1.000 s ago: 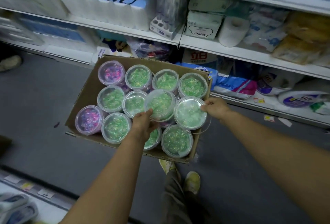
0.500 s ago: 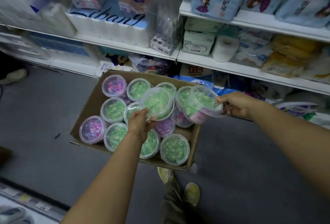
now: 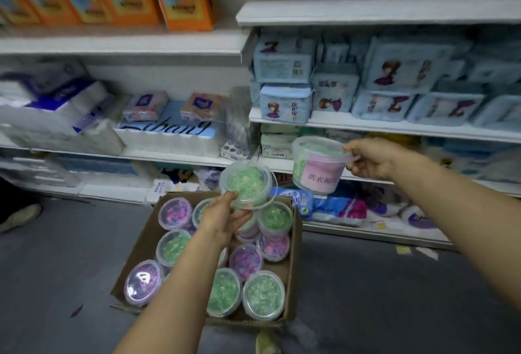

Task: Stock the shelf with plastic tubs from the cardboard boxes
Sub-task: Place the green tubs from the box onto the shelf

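Aisle-side, mid-restock: the left hand (image 3: 222,221) cups a clear round plastic tub of green pods (image 3: 248,181) from below, fingers curled under its base. The tub is tilted lid-forward just above the open brown cardboard box (image 3: 141,252). The right hand (image 3: 372,157) pinches a second clear tub with a pink label (image 3: 317,167) at its rim, holding it upright in the air in front of the white metal shelf (image 3: 394,128). Neither tub rests on a shelf yet. Several more lidded tubs of green and purple pods (image 3: 263,294) sit in the box on the grey floor (image 3: 56,269).

The tubs look light and thin-walled, likely to flex if squeezed, with smooth sides that may slip. A rim pinch could pop the snap lid, so a hold round the body or under the base seems safest. White tissue packs (image 3: 166,133) crowd the shelving behind.
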### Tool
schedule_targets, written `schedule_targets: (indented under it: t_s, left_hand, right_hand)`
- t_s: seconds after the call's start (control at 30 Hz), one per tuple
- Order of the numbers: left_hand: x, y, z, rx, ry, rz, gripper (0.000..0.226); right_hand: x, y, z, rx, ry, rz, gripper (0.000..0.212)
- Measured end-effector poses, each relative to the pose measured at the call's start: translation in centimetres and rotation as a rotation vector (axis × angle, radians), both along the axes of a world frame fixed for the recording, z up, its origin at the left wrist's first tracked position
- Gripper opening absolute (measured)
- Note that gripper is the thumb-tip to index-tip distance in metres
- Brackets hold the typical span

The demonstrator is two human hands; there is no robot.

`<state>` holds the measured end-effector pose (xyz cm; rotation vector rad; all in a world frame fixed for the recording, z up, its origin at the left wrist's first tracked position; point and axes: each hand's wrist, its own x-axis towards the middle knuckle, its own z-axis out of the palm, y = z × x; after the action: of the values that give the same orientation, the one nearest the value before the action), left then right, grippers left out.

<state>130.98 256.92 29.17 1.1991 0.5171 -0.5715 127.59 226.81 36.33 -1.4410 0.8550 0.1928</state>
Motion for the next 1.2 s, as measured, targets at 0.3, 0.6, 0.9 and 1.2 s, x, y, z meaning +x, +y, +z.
schedule_targets:
  t_s: [0.3, 0.6, 0.9, 1.2]
  left_hand:
    - [4.4, -4.8, 10.6, -0.091, -0.155, -0.153, 0.027]
    - [8.4, -6.9, 17.2, -0.118, -0.331, -0.284, 0.033]
    - [11.3, -11.0, 23.1, -0.163, -0.390, -0.237, 0.013]
    - [15.3, -17.6, 24.9, -0.210, -0.454, -0.115, 0.013]
  right_hand:
    - [0.2, -3.6, 9.6, -0.048, -0.163, -0.208, 0.010]
    - [2.8, -6.5, 15.7, -0.072, -0.409, -0.372, 0.013]
    - [8.6, -11.2, 20.2, -0.049, -0.574, -0.547, 0.015]
    - [15.3, -17.6, 19.9, -0.135, -0.466, -0.549, 0.021]
